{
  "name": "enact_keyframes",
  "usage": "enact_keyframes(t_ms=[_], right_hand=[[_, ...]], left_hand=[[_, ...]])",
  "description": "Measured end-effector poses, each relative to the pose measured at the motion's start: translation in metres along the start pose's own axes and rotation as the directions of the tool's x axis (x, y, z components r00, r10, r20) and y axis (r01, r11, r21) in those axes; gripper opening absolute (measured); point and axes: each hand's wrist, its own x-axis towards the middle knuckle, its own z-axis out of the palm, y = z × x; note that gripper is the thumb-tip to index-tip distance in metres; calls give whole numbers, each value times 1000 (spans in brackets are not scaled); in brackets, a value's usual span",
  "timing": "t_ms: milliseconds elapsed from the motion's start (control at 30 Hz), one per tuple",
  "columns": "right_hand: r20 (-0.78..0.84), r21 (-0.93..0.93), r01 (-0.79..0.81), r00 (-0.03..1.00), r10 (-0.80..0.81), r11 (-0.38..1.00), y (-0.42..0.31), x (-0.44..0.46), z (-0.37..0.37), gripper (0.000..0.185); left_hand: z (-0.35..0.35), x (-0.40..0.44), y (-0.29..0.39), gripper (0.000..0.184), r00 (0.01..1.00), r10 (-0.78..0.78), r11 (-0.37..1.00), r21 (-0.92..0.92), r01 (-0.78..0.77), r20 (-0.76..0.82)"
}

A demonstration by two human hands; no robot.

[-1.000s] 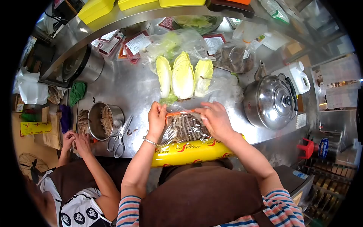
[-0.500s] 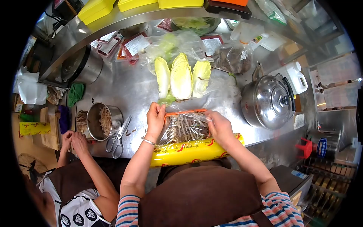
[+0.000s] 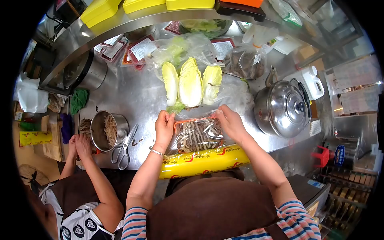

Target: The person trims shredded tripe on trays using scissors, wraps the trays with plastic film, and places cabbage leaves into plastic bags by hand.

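Note:
An orange-rimmed tray (image 3: 175, 127) of pale and brown strips, perhaps mushrooms or roots, lies before me under clear cling film (image 3: 186, 114). At the tray's far left corner my left hand (image 3: 163, 128) pinches the film's edge. The film's far right corner is gripped by my right hand (image 3: 230, 125), and the sheet stretches between both hands past the far rim. Nearest my body is a yellow roll of cling film (image 3: 204, 162), which the sheet runs back to. Three pieces of napa cabbage (image 3: 191, 84) lie just beyond the tray.
A large steel kettle (image 3: 280, 108) stands on the right. To the left are scissors (image 3: 125, 148) and a steel pot (image 3: 96, 130) of shredded strips, beside a co-worker's hands (image 3: 82, 146). Bagged food (image 3: 244, 62) and labelled packs (image 3: 140, 50) sit at the back under a shelf (image 3: 152, 22).
My right hand has moved away from my body, drawing the film's right corner beyond the tray's far rim. The yellow roll has shifted slightly left. My left hand stays nearly in place.

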Motion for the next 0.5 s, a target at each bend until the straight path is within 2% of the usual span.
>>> enact_keyframes(t_ms=[33,100,133,200,233,300,367,433,467,500], right_hand=[[-1,2,0,1000,0,1000,4,6,1,18],[14,-58,135,991,-135,989,6,15,6,16],[17,-58,134,991,-133,989,3,13,6,16],[140,-204,170,980,-143,964,-7,8,1,20],[143,-209,171,979,-143,963,-6,6,1,20],[111,-325,351,936,-333,878,-3,-2,6,13],[90,-295,366,930,-355,883,-6,-11,9,12],[-50,-349,514,824,-564,783,-9,-16,12,11],[-49,-348,515,824,-564,783,-6,-15,14,11],[-85,-340,430,871,-483,836,-2,-14,17,11]], left_hand=[[0,0,1,28,1000,1,1000,2,-1,1],[0,-2,3,27,1000,19,1000,9,-19,-7],[-1,-1,3,27,1000,16,1000,10,-16,-7],[-1,-1,3,27,1000,23,1000,12,-23,-7],[0,-1,3,27,1000,21,1000,7,-21,-10],[-1,-2,3,26,999,-39,999,-34,40,21],[-1,-1,4,25,1000,-14,1000,-23,14,8],[-1,0,4,25,1000,12,1000,-11,-12,-3],[-2,0,3,25,1000,16,1000,-12,-16,4],[-2,-1,5,25,1000,21,1000,-12,-21,14]])
